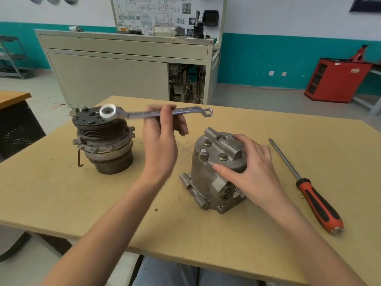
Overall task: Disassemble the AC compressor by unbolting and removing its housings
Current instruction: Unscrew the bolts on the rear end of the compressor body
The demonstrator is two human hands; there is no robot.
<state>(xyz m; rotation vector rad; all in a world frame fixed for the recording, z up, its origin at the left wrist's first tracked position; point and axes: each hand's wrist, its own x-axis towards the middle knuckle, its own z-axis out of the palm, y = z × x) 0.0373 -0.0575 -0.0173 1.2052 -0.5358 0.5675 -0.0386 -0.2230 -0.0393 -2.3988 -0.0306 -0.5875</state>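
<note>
Right hand (pixel 253 174) on housing (pixel 208 182); left hand (pixel 162 137) holding wrench (pixel 185 111) in the air.
Housing stands upright on the table (pixel 61 193), directly under the right hand. That hand's fingers are spread and curved over its top and the thumb is pressed against the front rim, gripping it. Three bolts (pixel 222 156) sit in the top face, just left of the right palm. Screwdriver (pixel 309 188) with a red and black handle lies flat on the table, right of the right hand and apart from it. Left hand is raised left of the housing, fingers curled round the middle of the wrench shaft. Wrench is roughly level: one ring end points right, beyond the right hand, the other end is blurred. Pulley part (pixel 103 139) stands left of the left hand, below the blurred end. Grey cabinet (pixel 123 75) is beyond both hands.
</note>
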